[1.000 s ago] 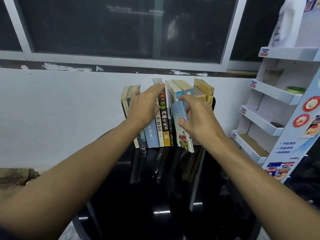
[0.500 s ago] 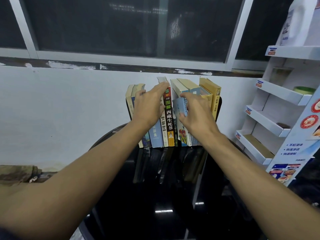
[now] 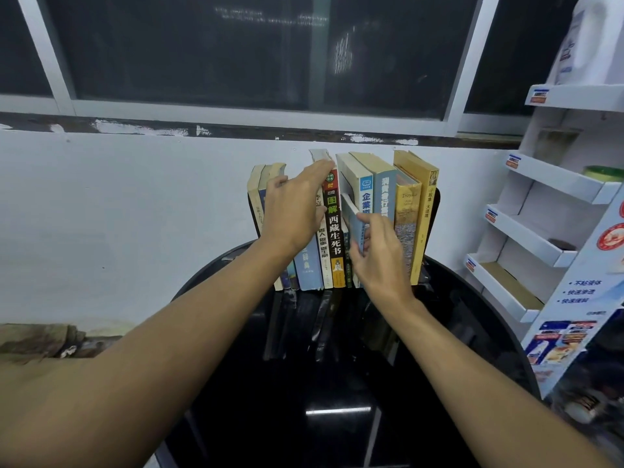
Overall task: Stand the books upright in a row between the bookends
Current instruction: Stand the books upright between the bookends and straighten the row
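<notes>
Slid deeper than a second ago into the row at 12 o'clock on the table (image 3: 337, 383), the thin blue paperback (image 3: 354, 224), likely light and floppy, sits pinched at its spine by your right hand (image 3: 381, 261), while straight fingers of your left hand (image 3: 293, 211) brace the books (image 3: 309, 268) at its 9 o'clock.

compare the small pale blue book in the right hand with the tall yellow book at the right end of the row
Size: the small pale blue book is far shorter than the tall yellow book. State: the right hand pinches the blue book mid-row; the yellow book is untouched, next to the black bookend. Both stand on end in the same row.
</notes>
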